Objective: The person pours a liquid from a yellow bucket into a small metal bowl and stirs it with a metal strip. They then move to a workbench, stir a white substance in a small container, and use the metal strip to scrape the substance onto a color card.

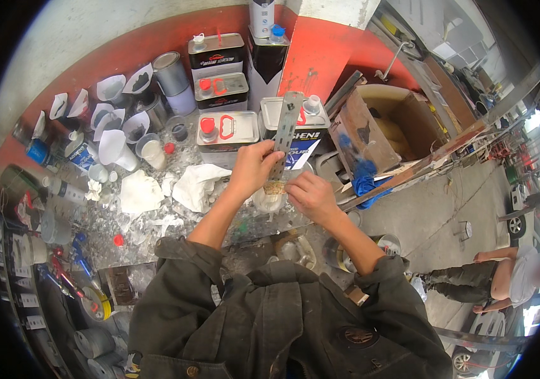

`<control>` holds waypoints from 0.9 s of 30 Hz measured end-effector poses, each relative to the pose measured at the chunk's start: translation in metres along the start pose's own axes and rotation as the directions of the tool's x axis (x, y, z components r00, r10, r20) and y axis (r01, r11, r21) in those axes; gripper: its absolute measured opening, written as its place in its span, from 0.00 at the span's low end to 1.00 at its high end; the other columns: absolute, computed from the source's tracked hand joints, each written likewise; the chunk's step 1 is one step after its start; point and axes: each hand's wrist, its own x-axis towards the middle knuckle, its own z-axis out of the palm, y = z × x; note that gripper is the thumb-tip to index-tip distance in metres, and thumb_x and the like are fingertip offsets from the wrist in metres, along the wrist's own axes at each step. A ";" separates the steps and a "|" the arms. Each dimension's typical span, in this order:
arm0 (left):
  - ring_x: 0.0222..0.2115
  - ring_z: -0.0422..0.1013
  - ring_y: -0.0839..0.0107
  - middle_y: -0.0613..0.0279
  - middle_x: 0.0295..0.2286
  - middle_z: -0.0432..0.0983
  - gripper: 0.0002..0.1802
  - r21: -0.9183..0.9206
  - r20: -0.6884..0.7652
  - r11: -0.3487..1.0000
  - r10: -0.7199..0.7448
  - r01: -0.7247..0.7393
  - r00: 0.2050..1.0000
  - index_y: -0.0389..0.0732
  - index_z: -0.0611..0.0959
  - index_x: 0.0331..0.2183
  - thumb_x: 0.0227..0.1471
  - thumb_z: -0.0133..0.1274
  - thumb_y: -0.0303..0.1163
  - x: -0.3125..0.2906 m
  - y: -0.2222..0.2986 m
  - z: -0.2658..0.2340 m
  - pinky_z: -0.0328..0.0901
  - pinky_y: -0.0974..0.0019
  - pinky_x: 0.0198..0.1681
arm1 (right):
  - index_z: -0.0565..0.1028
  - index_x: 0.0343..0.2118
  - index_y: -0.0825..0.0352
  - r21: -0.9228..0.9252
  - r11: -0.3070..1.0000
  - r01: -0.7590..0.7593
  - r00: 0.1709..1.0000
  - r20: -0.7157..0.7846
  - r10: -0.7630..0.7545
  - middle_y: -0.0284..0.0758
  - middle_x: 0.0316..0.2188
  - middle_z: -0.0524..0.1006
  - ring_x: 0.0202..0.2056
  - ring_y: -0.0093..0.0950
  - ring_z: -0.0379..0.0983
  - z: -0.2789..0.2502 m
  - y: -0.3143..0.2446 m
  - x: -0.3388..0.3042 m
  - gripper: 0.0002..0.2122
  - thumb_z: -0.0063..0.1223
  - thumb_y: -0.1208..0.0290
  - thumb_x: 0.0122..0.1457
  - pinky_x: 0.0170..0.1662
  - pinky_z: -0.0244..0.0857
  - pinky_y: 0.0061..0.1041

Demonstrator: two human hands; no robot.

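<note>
My left hand point(256, 167) is closed around a flat metal strip point(289, 129) with holes along it, held upright over the bench. The strip's lower end reaches down to a small pale cup point(268, 202). At the cup's top, by the strip's foot, shows a tan, crumbly-looking patch point(274, 187); whether it is a scrap or the cup's contents I cannot tell. Fingers curled together, my right hand point(311, 194) is beside that patch and the cup. Whatever is between those fingers is hidden. White-topped metal cans point(227, 129) stand just behind my hands.
Crumpled white paper point(199, 187) lies left of my forearm on the paint-stained bench point(181, 237). Several cups with paper strainers point(117, 150) stand farther left. At the right are an open cardboard box point(396, 120) and a blue cloth point(366, 183). A person point(503, 278) is beyond on the floor.
</note>
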 end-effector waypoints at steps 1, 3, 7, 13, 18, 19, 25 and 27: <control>0.18 0.68 0.56 0.45 0.20 0.73 0.09 0.036 -0.001 0.999 0.000 0.000 1.000 0.32 0.81 0.32 0.54 0.59 0.30 0.003 0.003 -0.002 0.63 0.60 0.25 | 0.75 0.27 0.62 -0.009 1.000 0.003 1.000 -0.003 -0.003 0.28 0.28 0.75 0.32 0.28 0.73 0.001 0.000 0.000 0.07 0.61 0.76 0.43 0.31 0.70 0.27; 0.18 0.68 0.56 0.45 0.20 0.74 0.09 -0.001 -0.024 1.000 0.002 -0.002 1.000 0.32 0.82 0.32 0.54 0.59 0.30 0.005 0.008 -0.003 0.63 0.60 0.25 | 0.75 0.26 0.62 -0.028 1.000 0.012 1.000 -0.009 -0.013 0.28 0.27 0.75 0.32 0.28 0.73 0.003 0.000 0.001 0.06 0.61 0.76 0.43 0.31 0.70 0.27; 0.18 0.68 0.56 0.44 0.20 0.74 0.09 -0.063 -0.046 0.998 -0.008 0.005 0.999 0.33 0.83 0.34 0.54 0.60 0.30 0.011 0.003 -0.002 0.64 0.60 0.25 | 0.77 0.28 0.62 -0.007 0.999 0.048 0.998 0.046 -0.048 0.27 0.31 0.78 0.32 0.28 0.75 0.016 0.004 -0.011 0.10 0.65 0.77 0.42 0.31 0.71 0.28; 0.21 0.63 0.83 0.64 0.19 0.76 0.09 -0.052 -0.024 0.998 0.033 -0.034 0.999 0.30 0.81 0.32 0.57 0.59 0.28 0.012 0.006 -0.006 0.61 0.70 0.24 | 0.74 0.26 0.64 0.016 0.999 0.035 0.999 -0.034 -0.034 0.29 0.29 0.75 0.32 0.28 0.73 -0.005 -0.001 0.009 0.07 0.60 0.77 0.43 0.31 0.71 0.27; 0.19 0.64 0.74 0.60 0.19 0.74 0.08 -0.080 -0.024 0.997 -0.009 0.007 1.000 0.32 0.82 0.33 0.56 0.59 0.29 0.013 0.017 -0.010 0.61 0.67 0.24 | 0.75 0.26 0.64 -0.005 0.997 0.081 0.996 0.025 -0.081 0.28 0.29 0.75 0.32 0.28 0.73 0.009 0.002 -0.003 0.07 0.62 0.77 0.43 0.31 0.70 0.27; 0.20 0.60 0.82 0.66 0.17 0.71 0.09 -0.072 -0.026 0.997 -0.003 0.001 1.000 0.31 0.81 0.32 0.57 0.59 0.29 0.014 0.019 -0.011 0.58 0.69 0.22 | 0.75 0.26 0.63 0.007 0.997 0.076 0.997 0.032 -0.076 0.28 0.29 0.75 0.32 0.28 0.73 0.011 0.001 -0.007 0.07 0.62 0.77 0.43 0.31 0.70 0.27; 0.20 0.58 0.81 0.67 0.16 0.70 0.10 0.014 -0.032 1.000 0.017 -0.017 0.999 0.32 0.80 0.29 0.57 0.59 0.29 0.014 0.024 -0.017 0.57 0.69 0.22 | 0.75 0.27 0.63 0.024 0.999 0.032 0.999 -0.034 -0.031 0.28 0.29 0.75 0.32 0.28 0.73 -0.007 -0.003 0.010 0.08 0.61 0.77 0.42 0.31 0.70 0.27; 0.19 0.58 0.81 0.67 0.16 0.70 0.11 -0.041 -0.040 0.999 0.003 -0.005 0.999 0.31 0.79 0.29 0.57 0.60 0.29 0.014 0.021 -0.015 0.57 0.69 0.22 | 0.75 0.27 0.63 0.014 0.999 0.034 0.998 -0.047 -0.034 0.28 0.29 0.75 0.32 0.28 0.73 -0.011 -0.002 0.016 0.08 0.61 0.77 0.42 0.31 0.70 0.27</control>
